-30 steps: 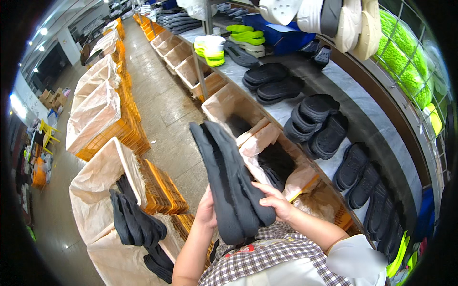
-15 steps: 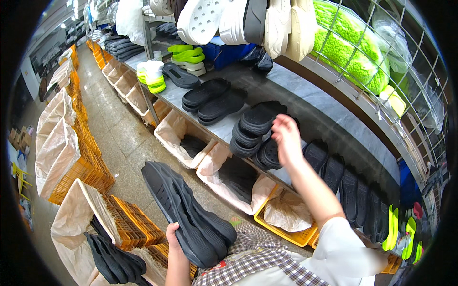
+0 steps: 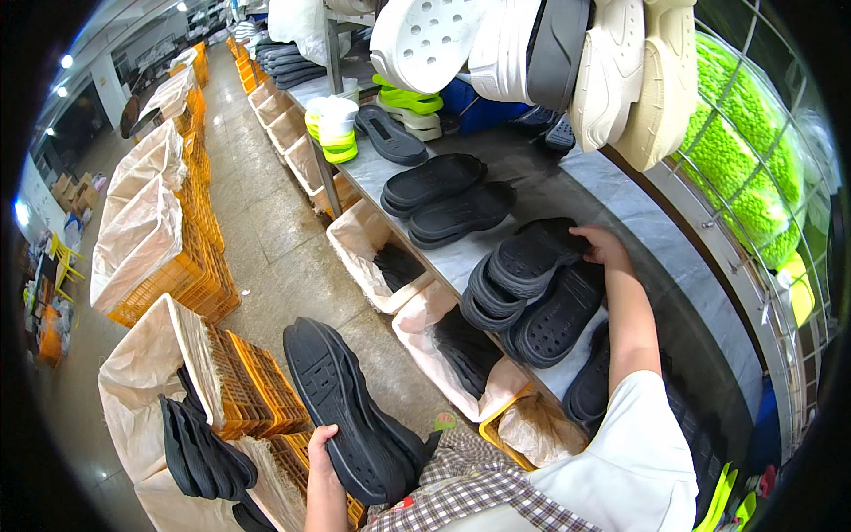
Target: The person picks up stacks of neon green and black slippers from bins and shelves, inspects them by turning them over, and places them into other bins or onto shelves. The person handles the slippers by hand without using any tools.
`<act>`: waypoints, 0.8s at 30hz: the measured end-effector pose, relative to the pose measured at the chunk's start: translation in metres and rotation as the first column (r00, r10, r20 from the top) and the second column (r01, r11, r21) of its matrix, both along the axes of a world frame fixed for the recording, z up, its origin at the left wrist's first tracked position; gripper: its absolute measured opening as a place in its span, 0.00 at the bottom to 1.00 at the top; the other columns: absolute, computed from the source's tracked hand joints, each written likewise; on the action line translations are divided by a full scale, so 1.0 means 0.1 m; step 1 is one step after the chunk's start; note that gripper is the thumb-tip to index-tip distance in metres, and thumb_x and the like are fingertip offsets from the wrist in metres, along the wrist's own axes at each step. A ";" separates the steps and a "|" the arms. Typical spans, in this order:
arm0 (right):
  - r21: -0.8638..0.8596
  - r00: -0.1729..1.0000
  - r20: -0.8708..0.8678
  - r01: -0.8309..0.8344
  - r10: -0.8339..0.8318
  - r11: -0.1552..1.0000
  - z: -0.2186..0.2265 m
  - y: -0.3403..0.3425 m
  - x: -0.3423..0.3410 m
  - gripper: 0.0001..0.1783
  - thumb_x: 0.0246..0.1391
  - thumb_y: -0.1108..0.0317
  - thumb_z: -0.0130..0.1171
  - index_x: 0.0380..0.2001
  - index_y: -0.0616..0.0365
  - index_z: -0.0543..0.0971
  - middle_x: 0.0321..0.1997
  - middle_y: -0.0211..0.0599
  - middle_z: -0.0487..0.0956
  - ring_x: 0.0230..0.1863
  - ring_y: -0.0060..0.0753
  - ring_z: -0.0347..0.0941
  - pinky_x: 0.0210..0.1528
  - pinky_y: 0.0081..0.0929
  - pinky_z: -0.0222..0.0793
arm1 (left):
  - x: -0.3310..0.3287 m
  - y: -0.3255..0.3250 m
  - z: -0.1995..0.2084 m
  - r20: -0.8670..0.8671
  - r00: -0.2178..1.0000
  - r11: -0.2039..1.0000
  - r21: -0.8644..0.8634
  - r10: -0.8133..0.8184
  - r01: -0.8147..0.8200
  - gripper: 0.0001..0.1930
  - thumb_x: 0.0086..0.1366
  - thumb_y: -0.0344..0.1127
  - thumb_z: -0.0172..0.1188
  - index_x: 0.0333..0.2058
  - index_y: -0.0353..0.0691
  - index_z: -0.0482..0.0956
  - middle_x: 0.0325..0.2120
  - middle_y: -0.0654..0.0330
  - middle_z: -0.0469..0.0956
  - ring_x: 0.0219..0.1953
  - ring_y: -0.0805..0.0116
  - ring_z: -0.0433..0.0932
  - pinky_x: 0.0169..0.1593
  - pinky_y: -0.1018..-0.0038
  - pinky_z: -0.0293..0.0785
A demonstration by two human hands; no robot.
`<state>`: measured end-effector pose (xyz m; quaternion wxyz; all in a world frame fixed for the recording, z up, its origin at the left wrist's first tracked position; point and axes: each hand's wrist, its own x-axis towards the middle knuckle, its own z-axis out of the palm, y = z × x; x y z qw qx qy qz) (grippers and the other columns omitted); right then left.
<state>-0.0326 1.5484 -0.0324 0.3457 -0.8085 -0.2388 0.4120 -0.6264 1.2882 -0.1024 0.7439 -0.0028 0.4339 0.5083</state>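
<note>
My left hand (image 3: 324, 461), low in the view, grips a stack of black foam shoe soles (image 3: 350, 408) held tilted in front of my apron. To the right, my right arm reaches over the shelf. The fingers of my right hand (image 3: 600, 246) are closed on the far end of a black shoe sole (image 3: 542, 246), which lies on top of a small pile. Beside that pile rests a black sole with small holes (image 3: 554, 319), partly under my right wrist. Another pair of black soles (image 3: 461, 213) sits farther left on the shelf.
White clogs (image 3: 425, 44) and beige clogs (image 3: 612, 80) hang above the grey shelf (image 3: 612, 186). Cloth-lined crates (image 3: 363, 257) stand under it. At left, lined orange crates (image 3: 160, 390) hold black soles (image 3: 208, 452). A wire grid (image 3: 753, 151) curves along the right.
My right hand has come down onto the top sole of the pile and closed on its end. The stack in my left hand has turned slightly. The view has shifted right.
</note>
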 end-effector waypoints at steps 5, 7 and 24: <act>-0.002 0.978 -0.208 0.027 -0.027 1.000 -0.07 0.13 0.31 0.41 0.42 0.58 0.70 0.58 0.59 0.64 0.64 0.44 0.59 0.57 0.48 0.60 0.48 0.38 0.69 | 0.12 0.08 -0.05 -0.056 0.998 0.999 -0.015 0.039 -0.040 0.30 0.45 0.38 0.56 0.47 0.26 0.71 0.38 0.44 0.78 0.37 0.47 0.78 0.47 0.58 0.75; 0.023 0.948 -0.316 -0.044 0.049 0.999 -0.10 0.13 0.42 0.43 0.43 0.60 0.70 0.61 0.57 0.61 0.62 0.44 0.62 0.56 0.45 0.63 0.47 0.37 0.69 | 0.18 0.15 -0.06 -0.092 0.995 0.999 -0.025 0.034 -0.036 0.29 0.45 0.39 0.56 0.47 0.26 0.71 0.37 0.44 0.78 0.37 0.48 0.78 0.46 0.59 0.76; 0.217 0.880 -0.424 -0.130 0.213 0.967 -0.01 0.13 0.27 0.44 0.49 0.69 0.64 0.66 0.44 0.52 0.56 0.35 0.69 0.52 0.40 0.69 0.45 0.44 0.71 | 1.13 0.81 0.46 -0.286 0.956 0.981 0.154 -0.070 0.118 0.45 0.48 0.18 0.54 0.63 0.45 0.40 0.49 0.45 0.66 0.48 0.54 0.72 0.48 0.61 0.75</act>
